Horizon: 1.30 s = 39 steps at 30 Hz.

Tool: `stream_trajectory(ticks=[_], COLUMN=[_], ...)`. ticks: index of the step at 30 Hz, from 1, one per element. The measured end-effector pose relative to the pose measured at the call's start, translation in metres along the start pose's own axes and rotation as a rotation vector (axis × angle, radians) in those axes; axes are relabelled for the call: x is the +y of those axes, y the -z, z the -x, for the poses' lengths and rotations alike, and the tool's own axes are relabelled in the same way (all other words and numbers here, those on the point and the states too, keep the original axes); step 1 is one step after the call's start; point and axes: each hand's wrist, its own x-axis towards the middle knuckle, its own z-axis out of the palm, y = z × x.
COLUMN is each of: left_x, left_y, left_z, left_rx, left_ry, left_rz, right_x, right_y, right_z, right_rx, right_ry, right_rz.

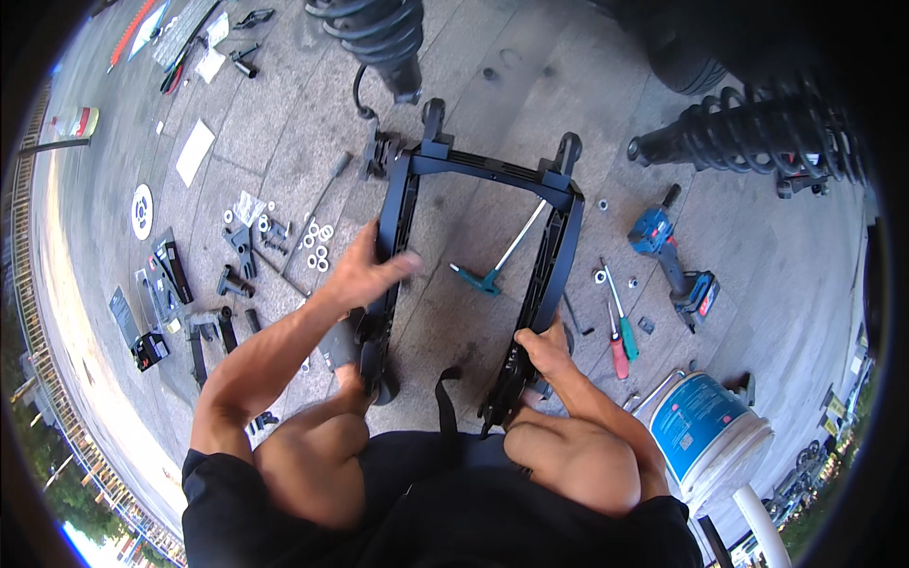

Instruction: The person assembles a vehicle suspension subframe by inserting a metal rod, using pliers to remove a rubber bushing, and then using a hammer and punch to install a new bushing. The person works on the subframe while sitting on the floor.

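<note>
A black U-shaped frame (492, 168) stands between my legs, its crossbar at the far end and its two long side rails running toward me. My left hand (367, 273) is at the left rail, fingers stretched along its outer side and the thumb, slightly blurred, spread out across it. Lower on the right rail, my right hand (546, 346) is closed around the edge, thumb on top; its other fingers are partly hidden. Between the rails, a green T-handle wrench (488, 281) lies on the paving, its shaft reaching toward the right rail.
A blue cordless drill (663, 248), red screwdriver (619, 352) and green screwdriver (628, 333) lie at right, near a white bucket (734, 464). Washers (317, 248) and black parts (239, 248) are scattered at left. Coil-spring shock absorbers (739, 128) hang at the far side.
</note>
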Motion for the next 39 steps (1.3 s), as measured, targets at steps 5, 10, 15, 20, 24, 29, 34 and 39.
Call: stream_trajectory(ticks=[5,10,15,20,24,29,34,39], left_x=[0.004,0.005,-0.011,-0.019,-0.025,-0.036,-0.036,-0.040], left_y=[-0.009,-0.010,-0.014,-0.017,-0.031,-0.034,-0.025,-0.020], left_z=[0.000,0.005,0.021,0.031,0.032,0.043,0.040,0.037], left_rx=[-0.061,-0.112,-0.208,-0.264,-0.293,-0.197,-0.266,-0.316], left_ry=[0.115,0.117,0.142,0.121,0.091,0.008,0.136,0.116], left_rz=[-0.196,-0.217,-0.246,-0.318,-0.259,-0.260,-0.247,-0.211], right_x=[0.022,0.029,0.037,0.045,0.048,0.048,0.042,0.036], right_y=[-0.002,-0.002,-0.008,-0.005,0.006,0.005,0.003,0.002], right_z=[0.002,0.011,0.032,0.042,0.042,0.040,0.035,0.035], right_rx=[0.021,-0.044,-0.033,-0.036,-0.016,-0.042,-0.046,-0.069], right_ry=[-0.040,0.055,0.071,0.164,0.113,0.227,0.149,0.129], right_rz=[-0.031,-0.074,-0.077,-0.061,0.045,0.089,0.152,0.244])
